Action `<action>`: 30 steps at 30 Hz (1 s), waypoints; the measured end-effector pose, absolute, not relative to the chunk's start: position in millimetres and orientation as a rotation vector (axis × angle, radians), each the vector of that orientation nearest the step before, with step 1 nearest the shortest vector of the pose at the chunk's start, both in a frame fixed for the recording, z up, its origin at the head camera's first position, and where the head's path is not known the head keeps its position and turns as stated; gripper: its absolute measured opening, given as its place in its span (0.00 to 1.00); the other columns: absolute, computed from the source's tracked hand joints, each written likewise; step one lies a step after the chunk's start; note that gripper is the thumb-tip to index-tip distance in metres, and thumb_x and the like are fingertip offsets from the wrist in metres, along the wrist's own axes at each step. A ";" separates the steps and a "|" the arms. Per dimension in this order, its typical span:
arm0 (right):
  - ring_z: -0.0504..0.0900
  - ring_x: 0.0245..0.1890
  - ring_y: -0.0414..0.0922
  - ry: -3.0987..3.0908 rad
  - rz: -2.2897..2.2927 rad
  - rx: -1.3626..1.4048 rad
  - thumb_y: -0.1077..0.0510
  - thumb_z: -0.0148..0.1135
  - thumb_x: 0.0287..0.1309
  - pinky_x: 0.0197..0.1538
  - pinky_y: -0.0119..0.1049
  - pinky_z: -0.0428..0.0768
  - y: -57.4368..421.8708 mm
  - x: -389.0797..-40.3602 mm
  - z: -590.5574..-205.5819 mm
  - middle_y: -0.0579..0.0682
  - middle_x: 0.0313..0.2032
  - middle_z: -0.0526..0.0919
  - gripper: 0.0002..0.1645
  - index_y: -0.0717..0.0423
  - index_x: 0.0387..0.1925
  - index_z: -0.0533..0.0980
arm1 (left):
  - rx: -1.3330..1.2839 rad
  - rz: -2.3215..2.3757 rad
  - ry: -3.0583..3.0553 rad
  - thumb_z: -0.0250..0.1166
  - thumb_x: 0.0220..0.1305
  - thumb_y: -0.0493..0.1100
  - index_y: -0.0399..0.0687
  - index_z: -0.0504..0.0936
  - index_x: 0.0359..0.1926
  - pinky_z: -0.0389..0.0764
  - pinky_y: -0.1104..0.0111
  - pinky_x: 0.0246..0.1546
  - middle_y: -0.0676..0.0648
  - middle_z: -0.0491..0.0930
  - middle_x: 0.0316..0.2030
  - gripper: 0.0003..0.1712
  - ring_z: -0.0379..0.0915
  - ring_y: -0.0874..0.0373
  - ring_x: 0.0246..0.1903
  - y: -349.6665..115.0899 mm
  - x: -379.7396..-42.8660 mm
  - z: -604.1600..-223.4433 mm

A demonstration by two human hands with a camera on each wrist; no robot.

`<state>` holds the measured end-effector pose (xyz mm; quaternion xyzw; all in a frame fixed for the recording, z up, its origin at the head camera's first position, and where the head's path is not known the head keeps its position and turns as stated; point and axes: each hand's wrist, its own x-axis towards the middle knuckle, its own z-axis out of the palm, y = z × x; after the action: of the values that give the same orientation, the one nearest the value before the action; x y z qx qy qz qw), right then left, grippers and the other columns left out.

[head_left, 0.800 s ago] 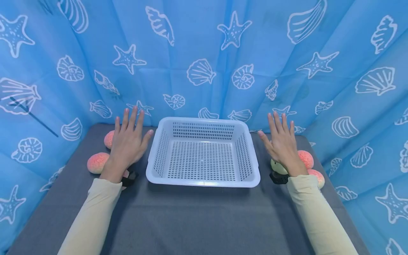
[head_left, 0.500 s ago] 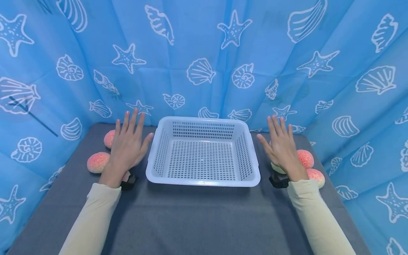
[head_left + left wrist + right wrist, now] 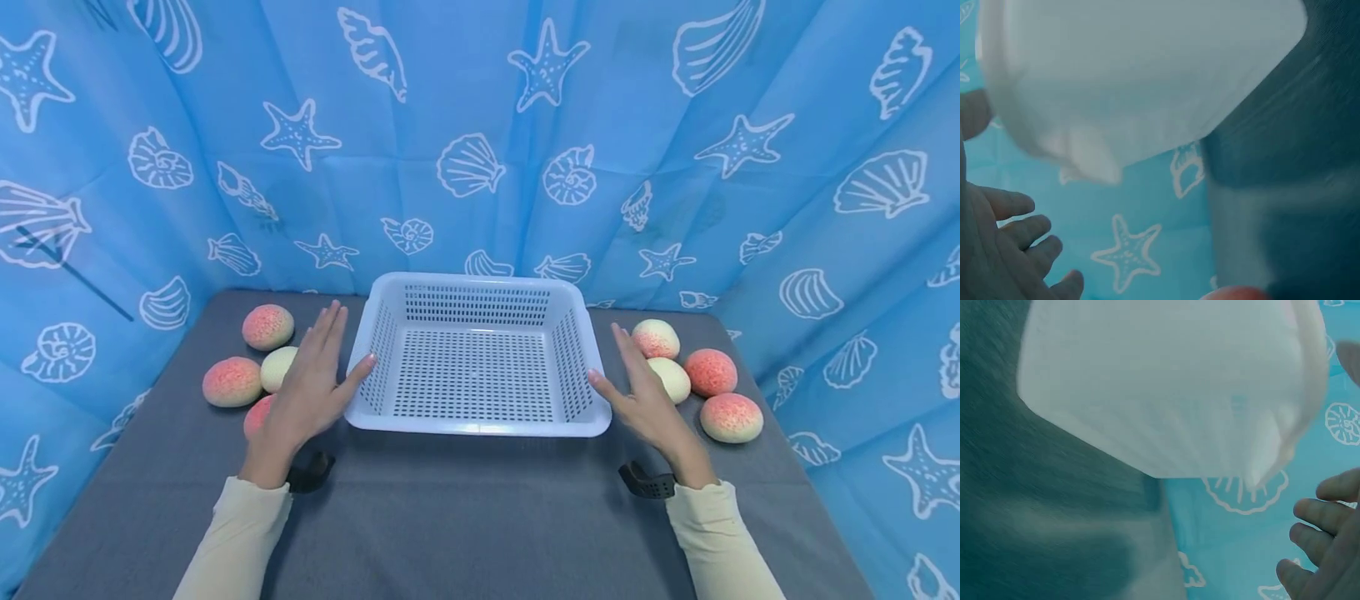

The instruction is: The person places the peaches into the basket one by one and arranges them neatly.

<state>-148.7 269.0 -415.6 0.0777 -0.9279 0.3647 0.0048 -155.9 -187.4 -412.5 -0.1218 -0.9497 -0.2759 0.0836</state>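
Note:
A white perforated plastic basket (image 3: 480, 427) stands in the middle of the grey-covered table, with nothing inside it. Beside its left end is my left hand (image 3: 311, 392), fingers straight and thumb over the rim in the head view. My right hand (image 3: 648, 404) mirrors it at the right end, its thumb overlapping the rim there. Both palms face the basket. In the left wrist view the fingers (image 3: 1025, 231) lie below the basket wall (image 3: 1116, 81); the right wrist view shows spread fingers (image 3: 1319, 531) near the other end wall (image 3: 1166, 394).
Several pink and cream peach-like balls lie left of the basket, one a pink ball (image 3: 232, 382), partly behind the left hand. More sit at the right, including a red ball (image 3: 710, 372). A blue shell-patterned curtain (image 3: 480, 125) encloses the back and sides of the grey table (image 3: 465, 517).
Both hands have come down and nearer to the basket's ends, turning their palms inward. More of the balls on each side now show. The basket has not moved.

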 end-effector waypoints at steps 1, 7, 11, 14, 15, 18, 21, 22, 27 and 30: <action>0.39 0.78 0.64 -2.905 1.167 0.253 0.39 0.60 0.69 0.67 0.76 0.48 267.5 -145.0 -418.7 0.57 0.80 0.37 0.57 0.46 0.82 0.36 | -0.351 -0.859 -2.849 0.53 0.74 0.66 0.43 0.39 0.82 0.42 0.38 0.72 0.41 0.37 0.81 0.53 0.29 0.41 0.79 -187.0 -153.6 -415.7; 0.38 0.79 0.59 -2.855 1.241 0.347 0.40 0.69 0.61 0.69 0.72 0.49 259.2 -132.7 -436.4 0.52 0.81 0.37 0.63 0.43 0.82 0.37 | -0.335 -0.998 -2.894 0.60 0.67 0.70 0.51 0.33 0.82 0.47 0.33 0.69 0.45 0.33 0.81 0.61 0.30 0.41 0.79 -182.7 -144.7 -432.2; 0.39 0.79 0.58 -2.832 1.257 0.366 0.42 0.76 0.54 0.69 0.70 0.52 255.6 -130.8 -445.2 0.49 0.81 0.36 0.70 0.45 0.82 0.37 | -0.331 -1.041 -2.916 0.63 0.63 0.71 0.56 0.29 0.81 0.47 0.33 0.69 0.47 0.31 0.81 0.65 0.30 0.42 0.79 -178.2 -141.1 -439.3; 0.40 0.79 0.59 -2.801 1.271 0.396 0.46 0.80 0.48 0.68 0.69 0.54 255.8 -130.6 -447.7 0.50 0.81 0.36 0.75 0.48 0.82 0.37 | -0.318 -1.072 -2.905 0.66 0.61 0.70 0.58 0.28 0.81 0.47 0.33 0.69 0.47 0.31 0.81 0.67 0.29 0.43 0.79 -175.3 -138.7 -442.9; 0.40 0.79 0.59 -2.792 1.277 0.407 0.47 0.81 0.46 0.68 0.69 0.54 256.3 -130.6 -447.8 0.50 0.81 0.36 0.76 0.49 0.82 0.37 | -0.312 -1.090 -2.893 0.67 0.61 0.69 0.58 0.29 0.81 0.47 0.33 0.69 0.47 0.31 0.81 0.67 0.29 0.43 0.79 -174.5 -138.1 -444.0; 0.39 0.79 0.59 -2.779 1.283 0.434 0.48 0.82 0.44 0.68 0.69 0.55 257.5 -131.6 -446.9 0.52 0.81 0.37 0.77 0.51 0.82 0.38 | -0.304 -1.131 -2.867 0.68 0.60 0.68 0.60 0.29 0.81 0.46 0.32 0.69 0.47 0.32 0.81 0.67 0.30 0.42 0.79 -172.8 -136.6 -445.2; 0.39 0.79 0.58 -2.783 1.298 0.427 0.48 0.82 0.44 0.68 0.69 0.54 257.9 -131.8 -447.0 0.55 0.81 0.37 0.78 0.50 0.82 0.37 | -0.316 -1.148 -2.849 0.69 0.60 0.68 0.60 0.29 0.81 0.46 0.32 0.69 0.47 0.32 0.81 0.67 0.31 0.42 0.79 -172.4 -136.6 -446.2; 0.39 0.79 0.58 -2.783 1.302 0.423 0.48 0.82 0.44 0.68 0.69 0.54 257.8 -132.0 -447.5 0.55 0.81 0.37 0.77 0.49 0.82 0.37 | -0.322 -1.147 -2.846 0.68 0.60 0.69 0.61 0.29 0.81 0.46 0.32 0.69 0.47 0.32 0.81 0.68 0.31 0.42 0.79 -172.6 -136.9 -446.3; 0.42 0.78 0.59 -2.780 1.333 0.406 0.48 0.82 0.46 0.68 0.70 0.55 256.6 -131.6 -449.2 0.55 0.81 0.37 0.77 0.41 0.82 0.35 | -0.332 -1.143 -2.847 0.69 0.59 0.70 0.61 0.29 0.81 0.46 0.33 0.69 0.49 0.32 0.81 0.68 0.29 0.44 0.79 -173.8 -137.8 -447.3; 0.44 0.78 0.60 -2.774 1.355 0.406 0.49 0.81 0.47 0.67 0.70 0.56 255.9 -130.9 -449.4 0.54 0.81 0.37 0.77 0.37 0.81 0.34 | -0.318 -1.125 -2.863 0.69 0.57 0.72 0.62 0.29 0.81 0.46 0.33 0.69 0.49 0.32 0.81 0.69 0.29 0.44 0.79 -174.6 -137.6 -447.2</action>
<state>-130.9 255.9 -449.4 0.1302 -0.8907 0.4352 0.0140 -137.6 -174.6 -447.2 -0.1027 -0.9255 -0.3637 0.0246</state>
